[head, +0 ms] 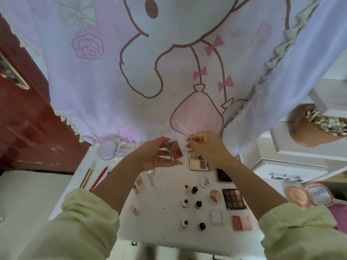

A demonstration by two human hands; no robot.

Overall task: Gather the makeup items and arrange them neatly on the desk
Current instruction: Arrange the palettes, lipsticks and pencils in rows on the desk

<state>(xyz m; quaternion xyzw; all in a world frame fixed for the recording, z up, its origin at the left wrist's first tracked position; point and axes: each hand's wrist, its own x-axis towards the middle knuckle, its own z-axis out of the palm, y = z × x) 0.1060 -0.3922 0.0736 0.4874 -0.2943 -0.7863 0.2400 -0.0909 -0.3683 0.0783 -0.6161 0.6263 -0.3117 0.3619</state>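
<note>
**Small palette held over a white tabletop**

The small palette, red and brown, is held in the left grip, fingers curled round it, above the tabletop's far end. A clear piece, too blurred to identify, is pinched in the right grip. Nearer, six lipsticks are stood in two columns beside flat palettes.

Six lipsticks, two pencils, two hands

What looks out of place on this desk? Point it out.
The lipsticks and palettes sit in neat rows. The pencils at the left edge lie slanted, and the pale tubes left of the lipsticks lie scattered, out of line.
</note>
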